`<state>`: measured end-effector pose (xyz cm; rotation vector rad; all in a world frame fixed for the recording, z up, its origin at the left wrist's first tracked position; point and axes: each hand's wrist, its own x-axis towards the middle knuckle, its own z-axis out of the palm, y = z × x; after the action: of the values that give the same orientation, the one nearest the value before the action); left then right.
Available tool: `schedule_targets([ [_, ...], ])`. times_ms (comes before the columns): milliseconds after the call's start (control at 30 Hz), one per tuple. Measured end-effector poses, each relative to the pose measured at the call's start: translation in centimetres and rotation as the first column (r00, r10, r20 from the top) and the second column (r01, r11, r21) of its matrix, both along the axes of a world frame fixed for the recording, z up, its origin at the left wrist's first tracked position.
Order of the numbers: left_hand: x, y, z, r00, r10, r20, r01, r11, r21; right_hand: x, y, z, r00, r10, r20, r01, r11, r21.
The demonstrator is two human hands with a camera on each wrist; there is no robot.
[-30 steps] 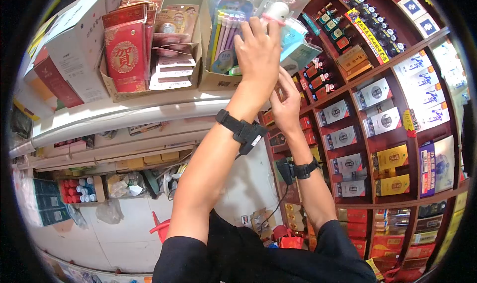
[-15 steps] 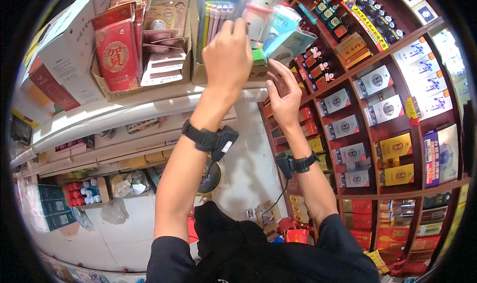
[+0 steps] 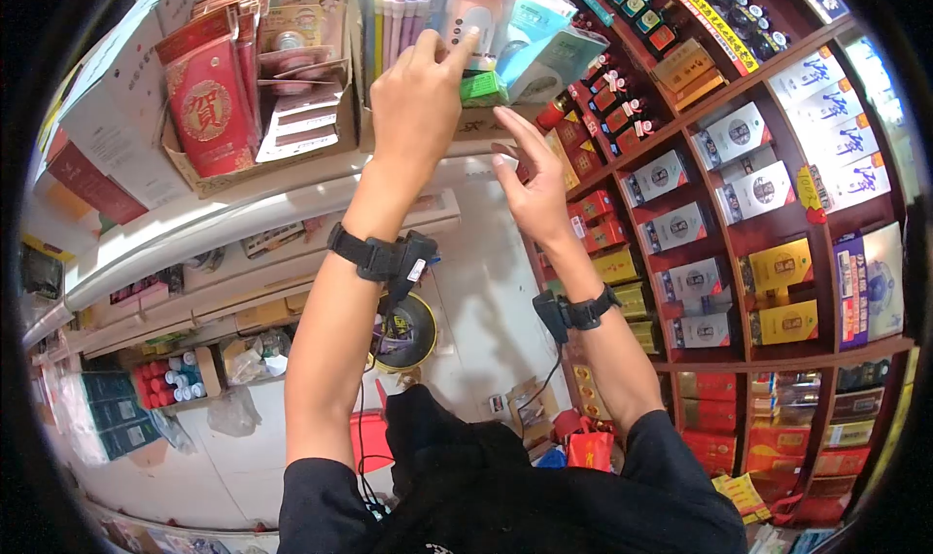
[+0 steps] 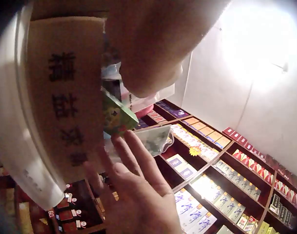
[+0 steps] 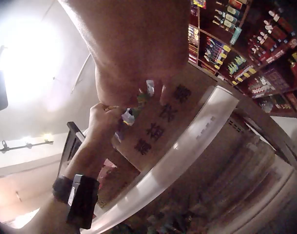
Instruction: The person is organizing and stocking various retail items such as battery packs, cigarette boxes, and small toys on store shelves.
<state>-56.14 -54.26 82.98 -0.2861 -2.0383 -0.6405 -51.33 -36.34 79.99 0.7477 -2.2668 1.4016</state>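
Note:
My left hand (image 3: 413, 107) is over the front of a cardboard box (image 4: 65, 102) of packaged goods. Its back faces the camera, and the index finger overlaps a pink and white bottle-shaped item (image 3: 473, 19) in a clear pack. Its other fingertips are hidden behind the hand. A pack of pastel-coloured pens (image 3: 397, 19) stands just beyond the knuckles. Right of the box's front corner, my right hand (image 3: 535, 185) has its fingers extended, nothing in its grasp. In the left wrist view its fingertips lie right by a small green packet (image 4: 116, 114).
Left of the box, another carton holds red envelopes (image 3: 209, 107) and carded items. A white rounded counter edge (image 3: 233, 209) runs below both. Dark red shelving (image 3: 724, 253) with boxed goods and bottles rises on the right. A black round bin (image 3: 413, 330) stands on the floor.
My left hand has come down and left, off the clear pack with the pink and white item, which now stands in the box. My right hand has moved slightly left, away from the shelves.

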Motion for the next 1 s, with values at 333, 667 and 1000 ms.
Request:
schedule_targets([
  [333,6.1,3.8,-1.9,0.973,-0.23,0.018,0.224,0.961,0.165,2.3,7.4,-8.7,0.985,-0.168,0.045,0.162,0.981,0.104],
  [667,14.2,17.1,-12.4,0.759,-0.622,0.192,0.624,0.779,0.059,21.2,21.0,-27.3,0.768,-0.359,0.531,0.399,0.916,0.043],
  [1000,27.8,34.9,-22.6,0.294,-0.854,0.429,0.927,0.363,0.087,56.3,26.6,-42.2,0.277,-0.461,0.843,0.747,0.655,0.113],
])
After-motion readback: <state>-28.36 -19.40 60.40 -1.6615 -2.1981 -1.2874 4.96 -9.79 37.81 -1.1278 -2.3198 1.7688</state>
